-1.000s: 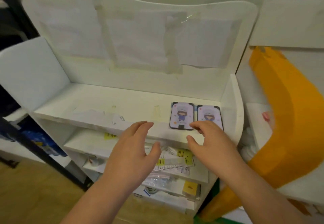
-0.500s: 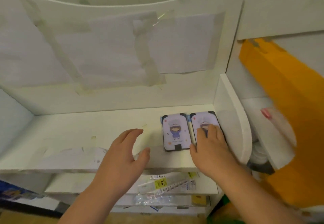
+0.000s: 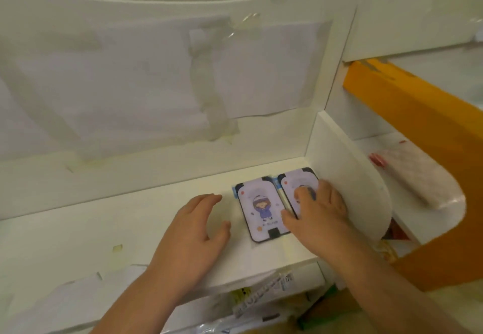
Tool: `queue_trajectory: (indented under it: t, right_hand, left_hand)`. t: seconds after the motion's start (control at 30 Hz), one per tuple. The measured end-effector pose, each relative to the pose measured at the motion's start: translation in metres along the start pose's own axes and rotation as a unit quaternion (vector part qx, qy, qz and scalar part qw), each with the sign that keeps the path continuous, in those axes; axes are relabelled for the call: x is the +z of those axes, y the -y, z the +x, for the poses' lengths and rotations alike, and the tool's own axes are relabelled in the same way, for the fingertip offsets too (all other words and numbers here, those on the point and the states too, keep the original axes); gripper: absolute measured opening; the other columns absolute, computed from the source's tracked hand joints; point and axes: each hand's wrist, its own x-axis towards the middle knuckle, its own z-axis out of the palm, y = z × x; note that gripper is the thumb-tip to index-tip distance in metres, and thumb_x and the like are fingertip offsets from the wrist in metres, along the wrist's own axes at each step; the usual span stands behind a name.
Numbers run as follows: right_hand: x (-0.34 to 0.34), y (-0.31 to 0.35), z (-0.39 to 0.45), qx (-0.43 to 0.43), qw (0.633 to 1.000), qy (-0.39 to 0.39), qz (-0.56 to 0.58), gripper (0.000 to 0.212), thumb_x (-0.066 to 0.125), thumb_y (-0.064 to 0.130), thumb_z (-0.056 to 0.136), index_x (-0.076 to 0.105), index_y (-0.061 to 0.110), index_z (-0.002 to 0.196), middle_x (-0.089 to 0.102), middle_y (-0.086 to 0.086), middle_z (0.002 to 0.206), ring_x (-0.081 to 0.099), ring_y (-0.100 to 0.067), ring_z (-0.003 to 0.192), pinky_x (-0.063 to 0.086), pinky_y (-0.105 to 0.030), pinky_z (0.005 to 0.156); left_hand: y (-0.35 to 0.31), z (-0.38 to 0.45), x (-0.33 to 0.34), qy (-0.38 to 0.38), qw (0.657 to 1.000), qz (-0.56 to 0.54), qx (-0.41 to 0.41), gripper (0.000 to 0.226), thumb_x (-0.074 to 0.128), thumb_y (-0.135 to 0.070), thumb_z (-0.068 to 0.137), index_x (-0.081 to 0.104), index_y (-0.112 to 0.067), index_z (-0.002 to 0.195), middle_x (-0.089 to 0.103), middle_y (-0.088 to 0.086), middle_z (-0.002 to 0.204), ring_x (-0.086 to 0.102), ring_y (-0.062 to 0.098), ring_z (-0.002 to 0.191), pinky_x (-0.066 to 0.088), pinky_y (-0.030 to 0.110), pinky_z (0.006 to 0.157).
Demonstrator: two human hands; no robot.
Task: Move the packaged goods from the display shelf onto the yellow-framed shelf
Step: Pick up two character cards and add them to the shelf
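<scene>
A head-worn camera looks down at the top board of a white display shelf, with a person's two bare forearms reaching in from the bottom edge. Two flat packaged cards lie side by side at the right end of the board, close to its rounded white side panel. The left card has a pale lilac face with a dark border and a small cartoon figure in blue. The right card has the same look and is largely covered.

The right hand lies palm down on the right card, fingers spread flat on its face and the thumb reaching onto the edge of the left card. It presses rather than grips; whether any finger has hooked under an edge cannot be told. The left hand hovers over bare board just left of the cards, open and loosely curved, holding nothing.

Behind the board rises a white back panel with taped paper sheets. To the right stands the yellow-framed shelf, where a blurred pale package with a red end rests on a white ledge. Below the top board, clear-wrapped goods with yellow labels show on a lower tier.
</scene>
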Motion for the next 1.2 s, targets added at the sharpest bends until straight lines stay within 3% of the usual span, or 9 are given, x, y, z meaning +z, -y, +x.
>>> queue_trajectory:
  t: [0.2,0.33,0.47,0.63,0.73,0.8,0.9,1.03,1.2]
  right_hand:
    - [-0.013,0.016,0.005,0.049,0.996,0.016,0.074,0.078,0.062,0.064,0.079,0.031,0.031,0.142,0.034,-0.009,0.139,0.033,-0.03,0.129,0.031,-0.041,0.109]
    - [-0.011,0.014,0.004,0.086,0.996,0.028,0.005,0.097,0.052,0.077,0.077,0.018,0.023,0.151,0.03,-0.011,0.147,0.03,-0.031,0.134,0.028,-0.042,0.111]
    - [-0.009,0.01,0.008,0.107,0.994,0.0,0.027,0.106,0.062,0.078,0.069,0.024,0.016,0.146,0.038,-0.011,0.143,0.038,-0.03,0.13,0.036,-0.042,0.109]
    - [-0.016,0.015,0.017,0.127,0.987,0.054,0.079,0.117,0.072,0.083,0.043,0.04,0.018,0.135,0.051,-0.009,0.134,0.051,-0.028,0.12,0.047,-0.043,0.1]
    - [-0.014,0.008,0.022,0.114,0.984,0.052,0.13,0.092,0.076,0.077,0.037,0.058,0.024,0.111,0.067,0.001,0.106,0.065,-0.018,0.091,0.059,-0.038,0.08]
    - [-0.015,0.004,0.021,0.1,0.976,0.033,0.191,0.065,0.083,0.061,0.056,0.06,0.024,0.104,0.069,0.004,0.096,0.066,-0.014,0.082,0.059,-0.033,0.071]
    - [-0.018,0.003,0.016,0.093,0.952,0.012,0.291,0.03,0.073,0.04,0.085,0.057,0.024,0.105,0.068,0.005,0.093,0.068,-0.012,0.079,0.059,-0.028,0.066]
    - [-0.021,-0.001,0.011,0.102,0.937,0.004,0.333,0.014,0.059,0.034,0.097,0.052,0.027,0.106,0.065,0.009,0.092,0.067,-0.009,0.077,0.055,-0.022,0.059]
    - [-0.026,-0.004,0.003,0.114,0.927,-0.029,0.356,0.017,0.059,0.037,0.096,0.055,0.026,0.109,0.068,0.007,0.096,0.069,-0.01,0.08,0.053,-0.02,0.057]
  left_hand:
    - [0.011,0.012,-0.002,0.021,0.999,-0.005,0.036,0.053,0.059,-0.039,0.09,0.048,-0.03,0.142,0.047,-0.016,0.142,0.044,0.006,0.131,0.029,0.016,0.105]
    - [0.012,0.024,-0.003,0.021,0.998,-0.014,0.058,0.052,0.06,-0.036,0.091,0.048,-0.031,0.141,0.048,-0.015,0.142,0.043,0.005,0.13,0.027,0.014,0.1]
    - [0.011,0.032,-0.002,0.027,0.997,-0.015,0.073,0.052,0.059,-0.038,0.092,0.046,-0.033,0.142,0.047,-0.016,0.142,0.042,0.005,0.13,0.027,0.014,0.099]
    - [0.012,0.043,0.005,0.091,0.993,0.013,0.075,0.07,0.056,-0.056,0.087,0.035,-0.033,0.149,0.039,-0.011,0.151,0.035,0.011,0.138,0.032,0.027,0.112]
    - [0.008,0.052,0.007,0.155,0.982,0.078,0.068,0.084,0.053,-0.066,0.085,0.019,-0.033,0.154,0.021,-0.005,0.161,0.019,0.018,0.147,0.025,0.033,0.117]
    - [0.004,0.061,0.008,0.186,0.972,0.13,0.062,0.095,0.052,-0.072,0.081,0.009,-0.033,0.156,0.009,0.001,0.165,0.007,0.022,0.152,0.02,0.038,0.12]
    - [0.003,0.076,0.014,0.222,0.958,0.178,0.042,0.111,0.051,-0.081,0.074,-0.003,-0.031,0.158,-0.003,0.005,0.167,-0.005,0.024,0.154,0.015,0.043,0.123]
    - [0.006,0.082,0.022,0.221,0.95,0.211,0.06,0.113,0.051,-0.084,0.072,0.003,-0.029,0.158,0.02,-0.001,0.159,0.015,0.022,0.148,0.027,0.039,0.117]
    - [-0.002,0.087,0.025,0.214,0.946,0.243,0.035,0.111,0.061,-0.081,0.068,0.019,-0.022,0.153,0.031,0.004,0.146,0.029,0.028,0.137,0.033,0.039,0.11]
